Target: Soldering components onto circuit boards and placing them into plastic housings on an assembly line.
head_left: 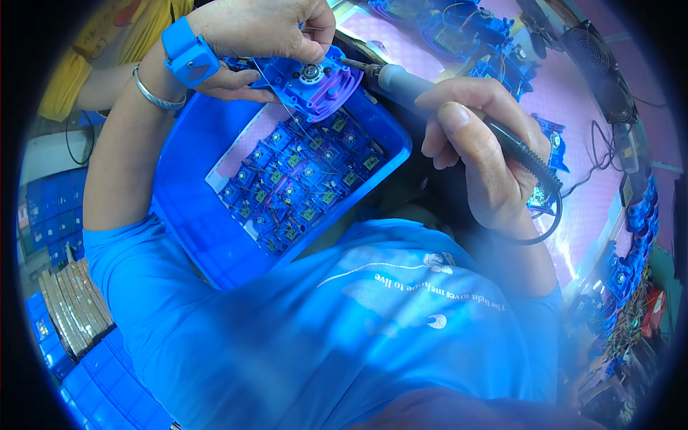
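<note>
Work surface: we see a pale pink bench top [573, 93] running along the upper right, curved by the lens.
Upper right corner: we make out a round black wire-grille fan [598, 68] standing on that bench.
Cabling: thin black cables [598, 154] trail across the pink surface beside the fan.
Left edge: we see stacked dark blue plastic crates [46, 222] and, below them, a row of flat brownish boards standing on edge [72, 308].
Lower left: more ribbed blue plastic crates [107, 387] fill the corner.
Light: we find it bright and even, with a glare on the pink top.
</note>
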`<state>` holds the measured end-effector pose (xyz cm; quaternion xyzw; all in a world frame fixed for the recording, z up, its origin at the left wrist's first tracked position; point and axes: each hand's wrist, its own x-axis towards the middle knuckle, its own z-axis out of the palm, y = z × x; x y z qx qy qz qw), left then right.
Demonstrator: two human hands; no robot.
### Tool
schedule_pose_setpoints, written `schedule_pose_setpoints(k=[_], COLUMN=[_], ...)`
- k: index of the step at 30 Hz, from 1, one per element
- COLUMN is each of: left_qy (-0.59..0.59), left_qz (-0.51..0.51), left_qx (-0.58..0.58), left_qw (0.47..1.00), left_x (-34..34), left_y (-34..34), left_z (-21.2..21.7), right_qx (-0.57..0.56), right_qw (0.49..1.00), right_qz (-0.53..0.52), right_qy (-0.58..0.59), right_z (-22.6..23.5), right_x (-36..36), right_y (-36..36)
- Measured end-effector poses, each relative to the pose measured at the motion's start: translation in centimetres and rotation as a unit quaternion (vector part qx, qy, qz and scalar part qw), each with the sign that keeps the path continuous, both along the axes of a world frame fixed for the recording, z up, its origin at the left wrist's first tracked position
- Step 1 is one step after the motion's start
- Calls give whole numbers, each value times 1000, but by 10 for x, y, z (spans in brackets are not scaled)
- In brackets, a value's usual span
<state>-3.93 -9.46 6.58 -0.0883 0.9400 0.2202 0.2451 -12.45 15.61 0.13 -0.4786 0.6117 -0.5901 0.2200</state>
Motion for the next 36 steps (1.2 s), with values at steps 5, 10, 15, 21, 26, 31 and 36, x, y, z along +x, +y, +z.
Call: schedule_pose_setpoints(k=[5, 10, 15, 21, 26, 31, 36], left_qy=[16, 10, 15, 23, 17, 5, 25], left_qz=[-5, 2, -11, -23, -11, 8, -3], left_qx=[-2, -14, -13, -14, 17, 16, 6], left_qw=[1000, 1000, 1000, 999, 1000, 1000, 1000], left_x=[0, 0, 0, 0, 1, 2, 3], left_y=[0, -1, -1, -1, -2, -1, 1], left_z=[-2, -4, -3, -3, -1, 0, 1], right_qx=[-4, -2, -1, -2, 2, -3, 0], right_qw=[1000, 1000, 1000, 1000, 1000, 1000, 1000], right_qz=[4, 6, -2, -1, -1, 3, 17], right_qy=[-4, 1, -6, 6, 7, 3, -1], right_z=[-1, -1, 0, 2, 1, -1, 0], right_x=[0, 0, 0, -1, -1, 1, 2], right_y=[-2, 0, 1, 2, 2, 1, 0])
